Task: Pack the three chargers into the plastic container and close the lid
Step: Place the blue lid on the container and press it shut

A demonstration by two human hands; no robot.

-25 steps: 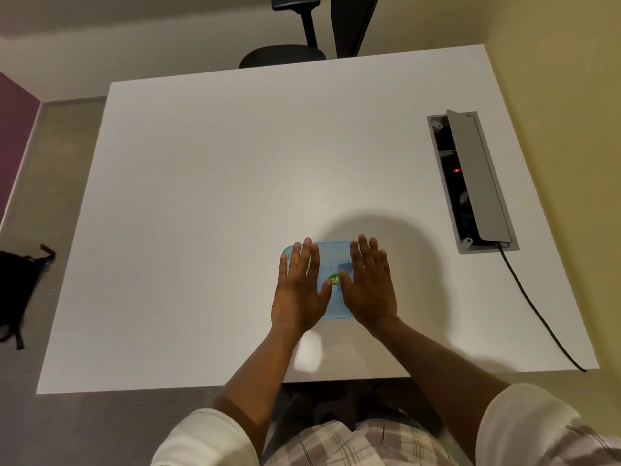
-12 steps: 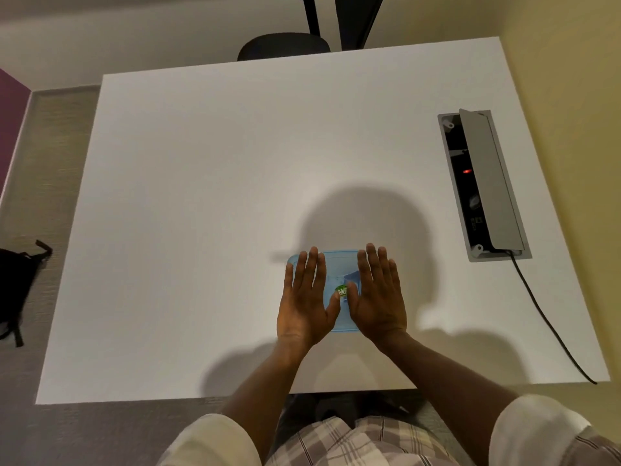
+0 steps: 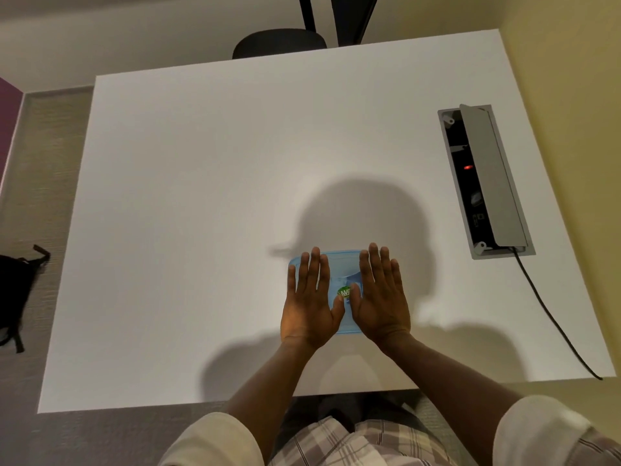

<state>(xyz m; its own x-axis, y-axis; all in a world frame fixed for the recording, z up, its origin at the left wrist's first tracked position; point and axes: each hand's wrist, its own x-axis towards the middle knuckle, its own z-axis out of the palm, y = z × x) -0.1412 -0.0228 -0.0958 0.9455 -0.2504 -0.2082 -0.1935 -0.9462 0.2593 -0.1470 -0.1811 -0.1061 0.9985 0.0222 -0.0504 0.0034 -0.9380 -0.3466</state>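
A small plastic container with a pale blue lid sits on the white table near its front edge. The lid lies on top and carries a round green sticker. My left hand lies flat on the lid's left half, fingers stretched and slightly spread. My right hand lies flat on the right half in the same way. The thumbs nearly meet beside the sticker. No charger is visible; the hands and the lid hide the container's inside.
A grey power socket box with its flap raised is sunk into the table at the right, and a black cable runs from it over the front right corner. A black chair stands behind the table. A black bag lies on the floor at left.
Both hands have stayed flat on the blue lid. The view has shifted a little, so the table and container sit lower in the picture.
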